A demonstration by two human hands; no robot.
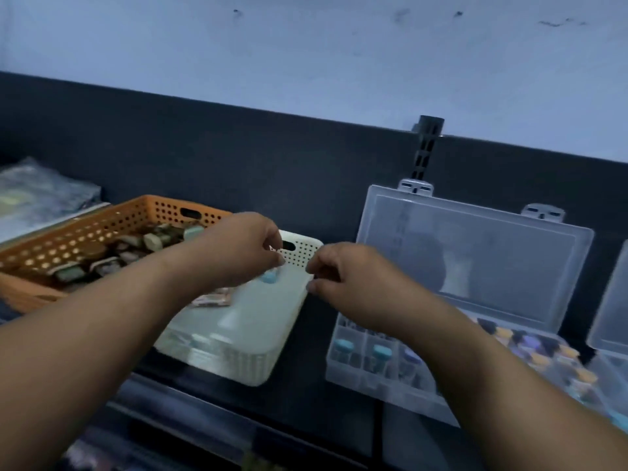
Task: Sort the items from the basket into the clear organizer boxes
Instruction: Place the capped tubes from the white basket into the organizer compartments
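Both curled over white basket: left hand, right hand; grasp unclear; labels blurred.

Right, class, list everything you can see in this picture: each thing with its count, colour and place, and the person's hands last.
orange basket: one, orange, left
small vials: many, dull colours, heaped in the orange basket
white basket: one, white, centre, under the hands
blue-capped vial: one, in the white basket
clear organizer box: one, clear, right, lid open
sorted vials: many, with blue, yellow and purple caps, in its compartments
second clear box: one, clear, far right edge, cut off
plastic-wrapped bundle: one, greyish, far left
black post: one, on the back panel
left hand: fingers curled, above the white basket
right hand: fingers curled, beside the left hand
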